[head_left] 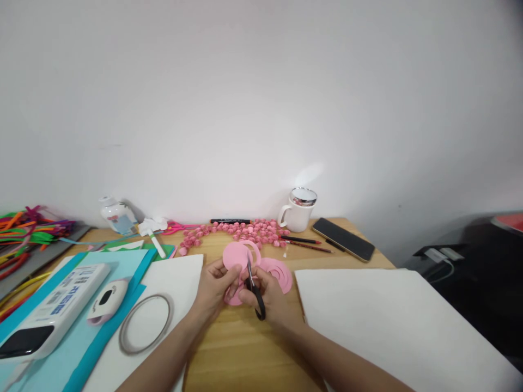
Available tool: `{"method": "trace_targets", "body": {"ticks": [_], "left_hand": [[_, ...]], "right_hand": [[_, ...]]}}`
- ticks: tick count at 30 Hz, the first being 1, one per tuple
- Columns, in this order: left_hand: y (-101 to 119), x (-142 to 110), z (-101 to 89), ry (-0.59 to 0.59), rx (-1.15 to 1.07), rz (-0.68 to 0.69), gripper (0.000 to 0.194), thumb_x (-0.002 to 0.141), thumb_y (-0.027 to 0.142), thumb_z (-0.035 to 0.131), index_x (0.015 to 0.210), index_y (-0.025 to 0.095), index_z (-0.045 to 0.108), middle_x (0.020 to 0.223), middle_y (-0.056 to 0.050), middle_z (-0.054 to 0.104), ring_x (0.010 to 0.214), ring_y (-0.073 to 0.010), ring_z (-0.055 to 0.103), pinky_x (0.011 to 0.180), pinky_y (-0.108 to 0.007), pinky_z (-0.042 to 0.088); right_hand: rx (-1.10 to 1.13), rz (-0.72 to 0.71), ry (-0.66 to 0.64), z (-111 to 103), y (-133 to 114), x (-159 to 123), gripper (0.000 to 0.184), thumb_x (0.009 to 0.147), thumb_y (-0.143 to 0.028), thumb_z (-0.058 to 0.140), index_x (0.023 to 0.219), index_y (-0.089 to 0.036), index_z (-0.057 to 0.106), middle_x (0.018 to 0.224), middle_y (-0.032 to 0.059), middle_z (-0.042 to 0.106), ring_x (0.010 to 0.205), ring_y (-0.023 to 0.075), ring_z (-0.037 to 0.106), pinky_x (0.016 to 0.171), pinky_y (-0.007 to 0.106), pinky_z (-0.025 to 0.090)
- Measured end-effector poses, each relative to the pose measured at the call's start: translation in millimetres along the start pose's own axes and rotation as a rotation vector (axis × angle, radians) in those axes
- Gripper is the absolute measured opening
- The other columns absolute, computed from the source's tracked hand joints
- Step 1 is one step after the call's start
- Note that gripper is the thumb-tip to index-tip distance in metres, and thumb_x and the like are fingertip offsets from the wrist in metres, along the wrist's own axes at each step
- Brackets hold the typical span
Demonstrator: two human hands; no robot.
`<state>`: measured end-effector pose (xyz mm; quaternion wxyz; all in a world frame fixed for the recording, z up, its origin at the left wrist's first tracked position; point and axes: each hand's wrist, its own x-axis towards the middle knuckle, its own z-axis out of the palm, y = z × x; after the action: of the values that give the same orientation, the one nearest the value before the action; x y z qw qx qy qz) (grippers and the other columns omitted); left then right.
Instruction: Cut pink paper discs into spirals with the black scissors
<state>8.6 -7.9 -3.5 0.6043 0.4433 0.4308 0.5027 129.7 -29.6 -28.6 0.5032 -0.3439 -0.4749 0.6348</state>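
Observation:
Between thumb and fingers, my left hand (216,283) pinches a pink paper circle (235,255) held above the wooden table. My right hand (265,296) grips scissors with black handles (258,301), their blades lying at the circle's right edge. A curved pink strip (255,250) arcs away from the paper beside the blades. Just to the right, pink paper cut in curved rings (280,275) lies on the table. Another piece of pink paper shows below my left fingers, partly hidden by my hands.
Small pink rolled paper pieces (257,233) spread along the back, near a white mug (299,209), pencils (304,244) and a phone (344,239). White sheets (392,321) lie right. At left are a tape roll (146,325), a white device (57,310) and a bottle (118,216).

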Motion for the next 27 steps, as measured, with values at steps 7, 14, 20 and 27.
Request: {"method": "trace_targets", "body": {"ticks": [7, 14, 20, 27], "left_hand": [[-1.8, 0.9, -2.0, 0.004, -0.001, 0.012, 0.024, 0.063, 0.033, 0.068, 0.06, 0.014, 0.053, 0.03, 0.008, 0.042, 0.028, -0.0025, 0.029, 0.032, -0.016, 0.02], [-4.4, 2.0, -4.5, 0.022, 0.006, 0.023, 0.025, 0.064, 0.034, 0.067, 0.061, 0.014, 0.052, 0.031, 0.008, 0.042, 0.027, -0.0024, 0.029, 0.032, -0.015, 0.021], [-7.3, 4.5, -7.5, 0.007, -0.025, 0.041, 0.025, 0.066, 0.033, 0.066, 0.06, 0.014, 0.05, 0.032, 0.008, 0.042, 0.028, -0.0018, 0.029, 0.032, -0.015, 0.02], [-7.8, 5.5, -7.9, 0.02, -0.058, 0.069, 0.026, 0.069, 0.031, 0.064, 0.058, 0.015, 0.046, 0.036, 0.008, 0.045, 0.028, -0.0014, 0.031, 0.033, -0.015, 0.021]], "right_hand": [[-0.029, 0.029, 0.001, -1.4, -1.1, -0.5, 0.034, 0.058, -0.033, 0.074, 0.076, -0.019, 0.05, 0.054, -0.0072, 0.046, 0.045, 0.0063, 0.035, 0.042, 0.018, 0.027], [-0.056, 0.045, -0.006, -5.0, 4.6, 0.4, 0.032, 0.061, -0.033, 0.072, 0.077, -0.017, 0.049, 0.052, -0.0079, 0.045, 0.044, 0.0056, 0.035, 0.04, 0.017, 0.024], [-0.11, 0.044, -0.006, -5.9, 5.1, 0.6, 0.03, 0.063, -0.034, 0.071, 0.077, -0.017, 0.05, 0.05, -0.0082, 0.044, 0.042, 0.0053, 0.034, 0.039, 0.017, 0.024], [-0.121, 0.056, 0.0, -7.3, 8.1, 0.5, 0.028, 0.064, -0.034, 0.07, 0.073, -0.017, 0.049, 0.046, -0.0083, 0.044, 0.04, 0.0061, 0.039, 0.039, 0.017, 0.027]]}}
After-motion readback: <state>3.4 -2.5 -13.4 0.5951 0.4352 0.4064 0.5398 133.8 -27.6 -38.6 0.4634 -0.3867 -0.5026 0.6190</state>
